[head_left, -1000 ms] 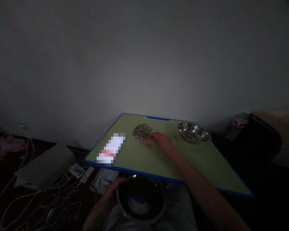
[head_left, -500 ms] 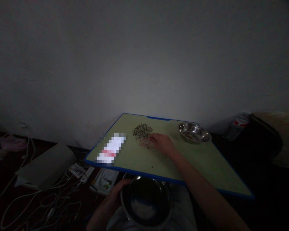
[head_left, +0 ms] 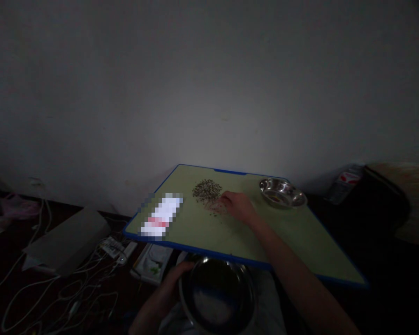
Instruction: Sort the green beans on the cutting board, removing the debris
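My left hand (head_left: 176,281) is closed on the left rim of a large metal bowl (head_left: 252,302), held below the table's near edge over my lap. Over the table, my right hand (head_left: 240,206) has its fingers pinched on a thin, see-through, pinkish piece of plastic (head_left: 214,205), whose exact kind I cannot make out. That piece lies at the near side of a spread pile of small dark seeds or grains (head_left: 206,190). A few loose grains are scattered closer to me.
The folding table (head_left: 202,239) has a pale green top and blue edge. A shallow steel bowl (head_left: 286,200) stands at its back right, a bright blurred phone-like screen (head_left: 161,216) at left. Cables (head_left: 84,274), a box (head_left: 70,242) and a bottle (head_left: 345,184) surround the table.
My right hand and the plastic piece have shifted slightly to the right. The large bowl and my left hand have moved a little right. Loose grains near the table's front have changed position.
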`<act>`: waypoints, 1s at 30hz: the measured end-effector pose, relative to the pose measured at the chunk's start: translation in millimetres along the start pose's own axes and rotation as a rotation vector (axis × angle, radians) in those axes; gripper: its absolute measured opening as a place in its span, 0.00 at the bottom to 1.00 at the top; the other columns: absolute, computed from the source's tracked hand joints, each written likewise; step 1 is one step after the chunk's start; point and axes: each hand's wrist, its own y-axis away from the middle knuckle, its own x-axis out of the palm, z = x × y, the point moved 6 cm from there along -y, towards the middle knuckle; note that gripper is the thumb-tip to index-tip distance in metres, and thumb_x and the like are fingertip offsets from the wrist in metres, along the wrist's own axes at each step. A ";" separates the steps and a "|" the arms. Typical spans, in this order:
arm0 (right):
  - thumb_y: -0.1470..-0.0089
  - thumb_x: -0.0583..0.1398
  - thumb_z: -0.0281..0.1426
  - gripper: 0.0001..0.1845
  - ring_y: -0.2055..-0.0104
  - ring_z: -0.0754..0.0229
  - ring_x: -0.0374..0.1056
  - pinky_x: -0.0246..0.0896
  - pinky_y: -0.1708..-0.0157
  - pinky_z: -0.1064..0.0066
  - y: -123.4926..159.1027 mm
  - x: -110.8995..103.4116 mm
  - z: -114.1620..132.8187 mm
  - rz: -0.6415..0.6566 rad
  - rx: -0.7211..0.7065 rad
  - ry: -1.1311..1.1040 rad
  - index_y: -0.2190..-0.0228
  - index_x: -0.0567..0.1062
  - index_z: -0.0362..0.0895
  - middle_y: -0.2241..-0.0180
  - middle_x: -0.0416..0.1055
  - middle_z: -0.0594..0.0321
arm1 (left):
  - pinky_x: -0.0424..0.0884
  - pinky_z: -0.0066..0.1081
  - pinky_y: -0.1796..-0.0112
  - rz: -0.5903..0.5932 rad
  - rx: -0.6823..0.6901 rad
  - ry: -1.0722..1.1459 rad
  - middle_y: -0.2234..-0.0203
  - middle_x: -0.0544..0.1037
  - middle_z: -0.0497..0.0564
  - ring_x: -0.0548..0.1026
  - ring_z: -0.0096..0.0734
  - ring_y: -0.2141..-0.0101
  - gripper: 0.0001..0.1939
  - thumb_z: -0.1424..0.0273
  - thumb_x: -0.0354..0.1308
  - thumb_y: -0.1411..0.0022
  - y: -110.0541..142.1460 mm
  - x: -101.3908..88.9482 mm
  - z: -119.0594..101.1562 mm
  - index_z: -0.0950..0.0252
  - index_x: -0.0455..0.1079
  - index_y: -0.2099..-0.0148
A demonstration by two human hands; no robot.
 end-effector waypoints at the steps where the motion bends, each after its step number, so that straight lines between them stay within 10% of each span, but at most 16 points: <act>1: 0.44 0.51 0.34 0.13 0.66 0.61 0.68 0.54 0.69 0.74 -0.9 -1.7 -4.3 0.008 0.013 -0.007 0.65 0.74 0.45 0.66 0.75 0.60 | 0.65 0.30 0.64 -0.001 -0.009 0.009 0.76 0.81 0.47 0.75 0.35 0.68 0.09 0.63 0.59 0.52 1.6 1.7 -0.1 0.63 0.76 0.74; 11: 0.46 0.53 0.33 0.13 0.73 0.63 0.67 0.53 0.73 0.75 -1.0 -16.2 -59.3 0.209 0.108 -0.008 0.71 0.75 0.40 0.75 0.74 0.59 | 0.64 0.29 0.65 0.011 -0.024 0.039 0.78 0.79 0.47 0.74 0.32 0.70 0.08 0.64 0.62 0.55 1.1 -0.2 3.5 0.64 0.76 0.74; 30: 0.50 0.55 0.31 0.12 0.69 0.62 0.68 0.55 0.72 0.75 6.5 5.9 -27.5 0.393 -0.086 -0.007 0.68 0.77 0.40 0.69 0.75 0.58 | 0.65 0.30 0.67 0.012 -0.152 0.070 0.81 0.80 0.49 0.75 0.34 0.74 0.10 0.64 0.59 0.52 -8.8 -7.7 11.6 0.66 0.75 0.76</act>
